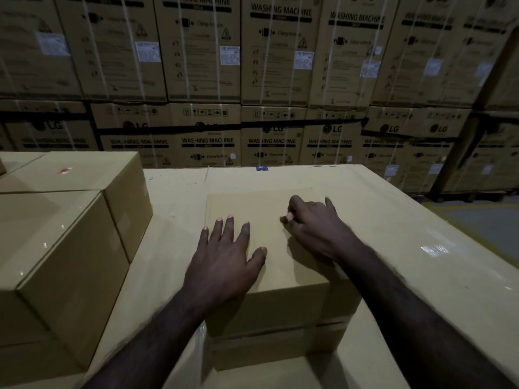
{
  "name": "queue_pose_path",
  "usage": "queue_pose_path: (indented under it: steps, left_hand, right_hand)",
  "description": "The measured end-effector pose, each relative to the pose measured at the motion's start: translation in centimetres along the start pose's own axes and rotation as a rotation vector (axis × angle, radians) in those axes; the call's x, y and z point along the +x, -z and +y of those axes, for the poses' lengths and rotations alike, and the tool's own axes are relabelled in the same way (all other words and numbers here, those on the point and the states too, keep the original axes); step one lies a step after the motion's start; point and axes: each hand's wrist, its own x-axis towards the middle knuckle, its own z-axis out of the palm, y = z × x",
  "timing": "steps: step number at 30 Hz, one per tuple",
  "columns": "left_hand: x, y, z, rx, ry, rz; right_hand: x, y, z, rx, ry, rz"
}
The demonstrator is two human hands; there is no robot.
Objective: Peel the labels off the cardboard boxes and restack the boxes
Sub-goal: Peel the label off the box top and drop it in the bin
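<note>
Left hand (pixel 224 256): fingers flat, steadying stiff cardboard box (pixel 269 301).
Right hand (pixel 311 220): fingers pinch something small; label edge, probably.

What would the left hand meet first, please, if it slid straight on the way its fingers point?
The left hand lies flat on the middle box, fingers pointing away. It would probably cross bare box top and reach the far edge first; nothing shows in between, though depth is hard to judge.

Both forearms and hands (pixel 224 259) are bare: no sleeves, gloves or jewellery.
</note>
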Motion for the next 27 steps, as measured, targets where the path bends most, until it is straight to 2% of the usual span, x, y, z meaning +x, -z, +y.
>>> queue_pose_path:
  steps: [2, 5, 8, 11, 14, 17, 27]
  left_hand:
    - [0.0, 0.1, 0.0, -0.008, -0.003, -0.006]
    - [-0.1, 0.2, -0.1, -0.012, -0.012, -0.009]
    - [0.0, 0.1, -0.2, -0.027, -0.018, 0.001]
    - [0.0, 0.3, -0.4, -0.089, -0.020, 0.031]
    - [0.0, 0.6, -0.4, -0.155, -0.010, 0.069]
    - [0.0, 0.8, -0.4, -0.193, 0.000, 0.087]
    - [-1.2, 0.4, -1.8, -0.441, 0.123, 0.221]
  right_hand:
    - [0.2, 0.0, -0.5, -0.005, -0.014, 0.002]
    - [-0.5, -0.4, -1.9, 0.023, 0.070, -0.022]
    - [-2.0, 0.1, -1.9, 0.181, 0.090, -0.014]
    - [-3.3, 1.2, 0.3, 0.488, -0.005, 0.130]
    - [-4.3, 2.1, 3.2, 0.778, -0.180, 0.294]
    - [-5.0, 2.0, 5.4, 0.903, -0.291, 0.396]
    - [-6.5, -0.4, 6.6, 1.289, -0.418, 0.465]
